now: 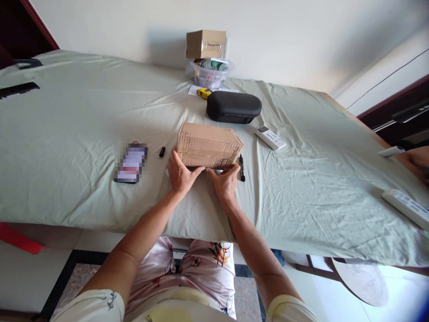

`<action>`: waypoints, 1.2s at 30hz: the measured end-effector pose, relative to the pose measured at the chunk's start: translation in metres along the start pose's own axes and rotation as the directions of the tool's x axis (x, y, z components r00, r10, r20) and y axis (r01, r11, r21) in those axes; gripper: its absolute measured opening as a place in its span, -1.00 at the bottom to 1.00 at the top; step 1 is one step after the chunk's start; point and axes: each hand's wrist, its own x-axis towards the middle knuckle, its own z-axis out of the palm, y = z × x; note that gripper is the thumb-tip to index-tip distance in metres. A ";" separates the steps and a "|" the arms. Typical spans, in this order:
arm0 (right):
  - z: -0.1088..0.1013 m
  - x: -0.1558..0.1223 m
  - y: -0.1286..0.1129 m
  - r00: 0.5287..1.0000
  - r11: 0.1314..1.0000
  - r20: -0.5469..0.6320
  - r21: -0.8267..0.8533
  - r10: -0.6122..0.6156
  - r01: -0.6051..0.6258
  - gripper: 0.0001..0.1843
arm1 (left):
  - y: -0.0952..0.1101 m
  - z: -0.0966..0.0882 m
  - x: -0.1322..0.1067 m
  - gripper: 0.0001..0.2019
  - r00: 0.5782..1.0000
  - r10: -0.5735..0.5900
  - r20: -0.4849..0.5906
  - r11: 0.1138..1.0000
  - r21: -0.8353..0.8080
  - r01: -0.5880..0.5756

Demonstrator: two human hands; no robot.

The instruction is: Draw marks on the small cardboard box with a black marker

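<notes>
A brown cardboard box (206, 142) with black scribbles near its corners is held between my two hands at the middle of the cloth-covered table. My left hand (181, 173) grips its near left corner, thumb along the near edge. On the near right corner my right hand (225, 178) has hold, and the two thumbs almost meet. The fingers under and behind the box are partly hidden. A black marker (241, 168) lies just right of my right hand. Left of the box lies a small black cap (162, 152).
A phone (131, 163) with a blurred screen lies to the left. Behind the box are a black zip case (233, 106), a yellow tape measure (203, 93) and a plastic basket (212, 76) topped by another carton (206, 44). White power strips (271, 138) lie to the right.
</notes>
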 end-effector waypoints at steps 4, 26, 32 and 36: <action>-0.006 0.005 -0.003 0.997 0.998 0.055 0.015 0.054 -0.055 -0.25 | -0.003 -0.001 0.002 0.36 1.000 -0.009 0.016 0.999 -0.044 0.010; -0.030 -0.013 -0.032 0.868 0.882 0.243 0.316 -0.432 0.351 -0.62 | 0.015 -0.026 0.017 -0.23 0.498 -0.163 0.852 -0.109 -0.517 0.849; -0.038 0.011 -0.020 0.848 0.831 -0.081 0.172 -0.524 0.530 -0.23 | 0.015 -0.026 0.016 -0.22 0.501 -0.094 0.860 -0.118 -0.509 0.852; -0.035 0.024 -0.017 0.787 0.786 0.033 0.082 -0.616 0.613 0.24 | 0.015 -0.027 0.016 -0.16 0.520 -0.110 0.847 -0.095 -0.530 0.843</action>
